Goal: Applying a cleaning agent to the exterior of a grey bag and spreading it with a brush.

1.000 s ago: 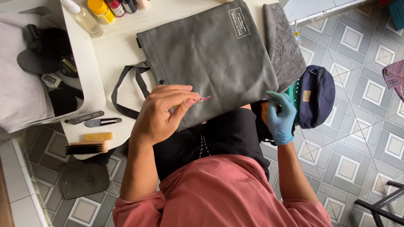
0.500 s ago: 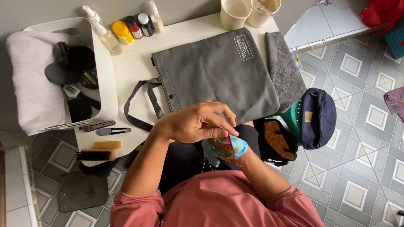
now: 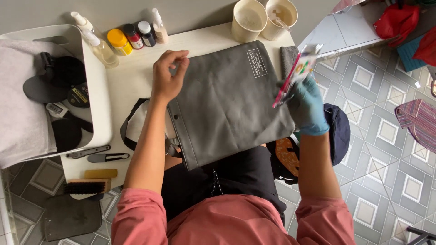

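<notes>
2 hands: gloved right hand (image 3: 306, 106) fingers gripping packet (image 3: 295, 75)

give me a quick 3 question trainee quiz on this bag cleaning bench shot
1. True or false: the right hand wears a blue glove.
2. What does the right hand hold? A) a small, colourful flat packet B) a wooden brush C) a spray bottle
3. Fill in: the bare left hand is over the top left corner of the flat grey canvas bag, which lies on the white ___.

Key:
1. True.
2. A; the wooden brush lies at the table's near corner, and the clear spray bottles stand at the back.
3. Table.
</notes>
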